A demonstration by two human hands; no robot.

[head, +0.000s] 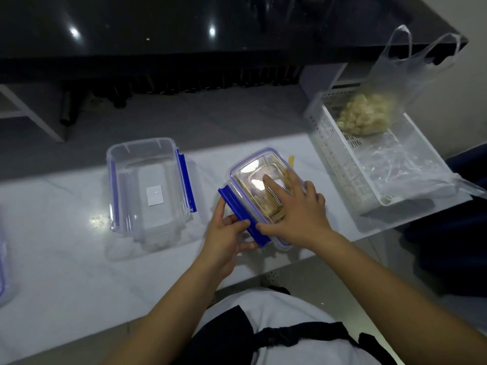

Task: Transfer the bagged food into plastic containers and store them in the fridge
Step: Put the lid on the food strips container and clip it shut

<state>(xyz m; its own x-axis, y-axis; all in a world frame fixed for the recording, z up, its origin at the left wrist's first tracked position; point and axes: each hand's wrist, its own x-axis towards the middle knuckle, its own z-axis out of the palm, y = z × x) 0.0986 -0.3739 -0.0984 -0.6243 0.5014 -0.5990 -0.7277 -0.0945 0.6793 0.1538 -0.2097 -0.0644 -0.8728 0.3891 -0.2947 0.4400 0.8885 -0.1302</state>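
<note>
No readable text, brand, number or sign anywhere, a blank white square sticker [155, 195] under the empty clear container [150, 191], no lettering legible on it, nothing printed on the lidded container [259, 180]

Two containers [150, 191] [263, 191], perhaps a third [2, 267]; one basket [369, 164]; one bag [369, 114].

The room is dim, lit from overhead: two small white glints sit on the glossy black counter top [184, 27] at the back. A bright patch of glare lies on the clear plastic lid of the filled container [259, 171], and a fainter one on the pale marbled table surface [66, 246]. Shadows are soft. The white slotted plastic basket [340, 159] looks smeared by motion blur. Straight edges bow outward toward the corners.
</note>
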